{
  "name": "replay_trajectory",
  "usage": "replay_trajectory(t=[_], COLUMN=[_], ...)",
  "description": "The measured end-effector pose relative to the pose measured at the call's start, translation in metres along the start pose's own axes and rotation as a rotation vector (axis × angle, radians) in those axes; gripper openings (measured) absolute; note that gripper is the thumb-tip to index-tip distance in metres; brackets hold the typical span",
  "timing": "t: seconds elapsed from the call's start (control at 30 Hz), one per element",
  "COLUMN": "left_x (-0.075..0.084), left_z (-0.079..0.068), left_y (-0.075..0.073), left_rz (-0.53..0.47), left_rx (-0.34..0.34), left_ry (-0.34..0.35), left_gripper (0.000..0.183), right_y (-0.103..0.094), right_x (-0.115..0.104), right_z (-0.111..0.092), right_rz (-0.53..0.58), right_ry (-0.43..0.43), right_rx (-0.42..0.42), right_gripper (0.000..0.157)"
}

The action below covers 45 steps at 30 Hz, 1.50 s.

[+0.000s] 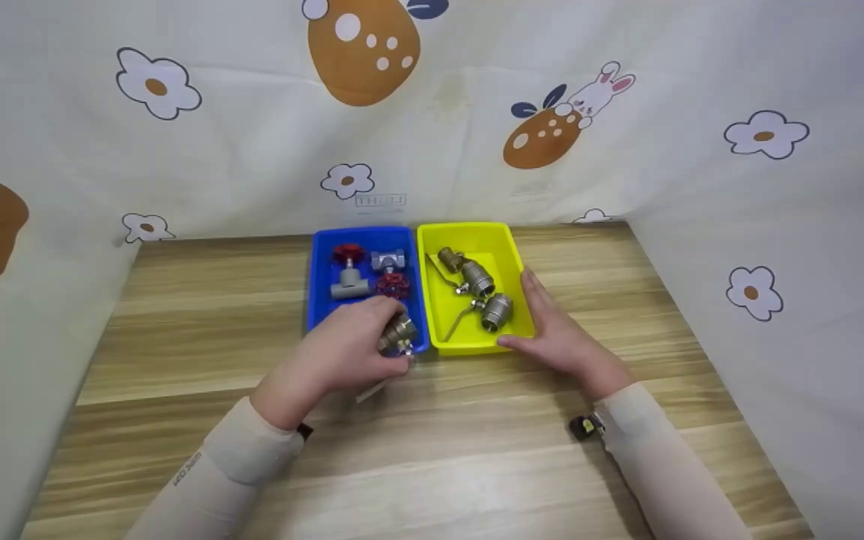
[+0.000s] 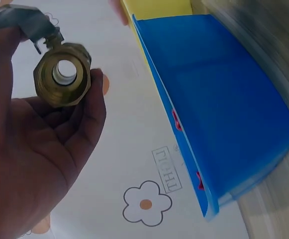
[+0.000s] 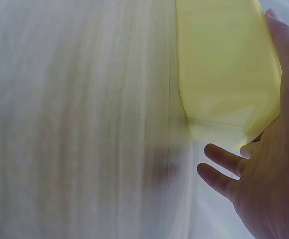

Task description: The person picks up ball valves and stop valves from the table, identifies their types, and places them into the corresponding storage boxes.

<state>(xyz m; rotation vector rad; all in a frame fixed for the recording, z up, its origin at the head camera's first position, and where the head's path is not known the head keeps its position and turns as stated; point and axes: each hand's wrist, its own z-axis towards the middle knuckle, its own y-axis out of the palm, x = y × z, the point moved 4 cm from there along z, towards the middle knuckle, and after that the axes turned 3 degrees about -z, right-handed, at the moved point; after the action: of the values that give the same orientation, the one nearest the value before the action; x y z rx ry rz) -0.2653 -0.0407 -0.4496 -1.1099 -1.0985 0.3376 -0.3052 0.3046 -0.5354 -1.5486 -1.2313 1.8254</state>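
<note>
My left hand point(image 1: 346, 341) grips a brass ball valve point(image 1: 400, 330) above the front of the blue bin point(image 1: 313, 285). In the left wrist view the valve point(image 2: 54, 93) shows its open bore, and its metal lever point(image 2: 27, 21) lies by the thumb. Fingers spread, my right hand point(image 1: 563, 341) rests at the front right corner of the yellow bin point(image 1: 486, 244). That bin holds two silvery ball valves, a nearer one point(image 1: 497, 311) and a farther one point(image 1: 478, 279), plus a smaller brass-toned valve point(image 1: 450, 259).
Inside the blue bin lie a grey valve point(image 1: 351, 286) with a red handwheel and a metal valve point(image 1: 388, 260) with another red wheel. Both bins stand side by side on a wooden table point(image 1: 462, 450), close to a printed cloth point(image 1: 462, 135) behind them.
</note>
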Motion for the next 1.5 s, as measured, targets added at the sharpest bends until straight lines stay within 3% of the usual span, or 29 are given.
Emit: replay_trajectory(t=[0.13,0.43,0.87,1.13,1.37,1.5], left_x=[0.003,0.014,0.024,0.031,0.033,0.031], left_z=[0.009,0.032,0.069,0.088,0.104,0.115], left_y=[0.000,-0.001,0.005,0.004,0.003,0.003], left_rz=[-0.032,-0.113,-0.165,-0.265,-0.357,-0.348], left_rx=[0.016,0.062,0.080,0.108,0.072,0.045], left_ry=[-0.054,-0.076,-0.125,-0.234,-0.287,-0.303], left_gripper=[0.076,0.071,0.049,0.042,0.038,0.037], right_y=[0.000,0.000,0.000,0.001,0.001,0.000], right_x=[0.001,0.002,0.002,0.002,0.002,0.002], right_z=[0.000,-0.001,0.001,0.002,0.001,0.001], right_rz=[-0.010,-0.005,0.004,0.004,0.006,-0.003], right_ry=[-0.001,0.015,-0.004,-0.013,-0.006,-0.013], right_rx=[0.002,0.000,0.008,0.016,0.010,0.012], right_gripper=[0.131,0.131,0.132,0.130,0.130,0.130])
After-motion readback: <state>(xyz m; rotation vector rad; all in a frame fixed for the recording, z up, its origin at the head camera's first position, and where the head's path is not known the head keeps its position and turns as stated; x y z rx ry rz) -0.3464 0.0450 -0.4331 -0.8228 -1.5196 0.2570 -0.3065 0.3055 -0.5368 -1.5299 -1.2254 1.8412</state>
